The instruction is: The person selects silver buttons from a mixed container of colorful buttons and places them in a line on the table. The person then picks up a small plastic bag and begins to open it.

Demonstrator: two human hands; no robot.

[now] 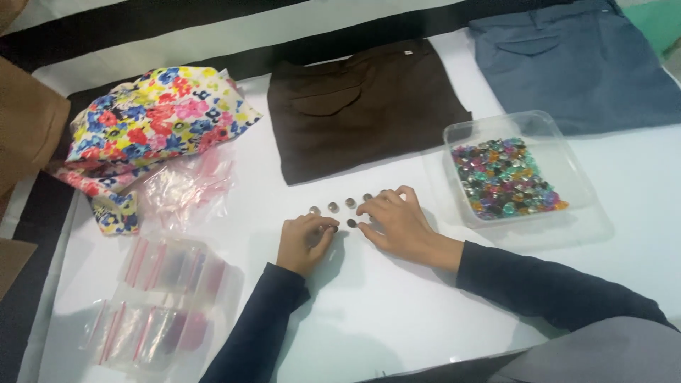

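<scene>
— What's going on at the worktop (397,312)?

— A person in dark sleeves is leaning over a white worktop, both hands resting at the centre of the frame. The left hand (303,241) is curling loosely, fingertips pressing down near a small dark button (352,223); whether it is pinching anything, I cannot tell. The right hand (397,221) is spreading its fingers, half open, fingertips touching the surface beside that button.

— Where are the other buttons?

— A short row of little round buttons (333,207) is lying just above the hands. Right of centre, a clear plastic tray (489,128) is holding a heap of coloured beads (505,177).

— And the surroundings?

— Folded brown trousers (362,106) are sitting at top centre, grey-blue trousers (582,64) at the upper right. A flowered cloth (149,120) is bunching at the upper left, with clear zip bags (159,305) lying at the lower left. Dark and white stripes are running along the top edge.
</scene>
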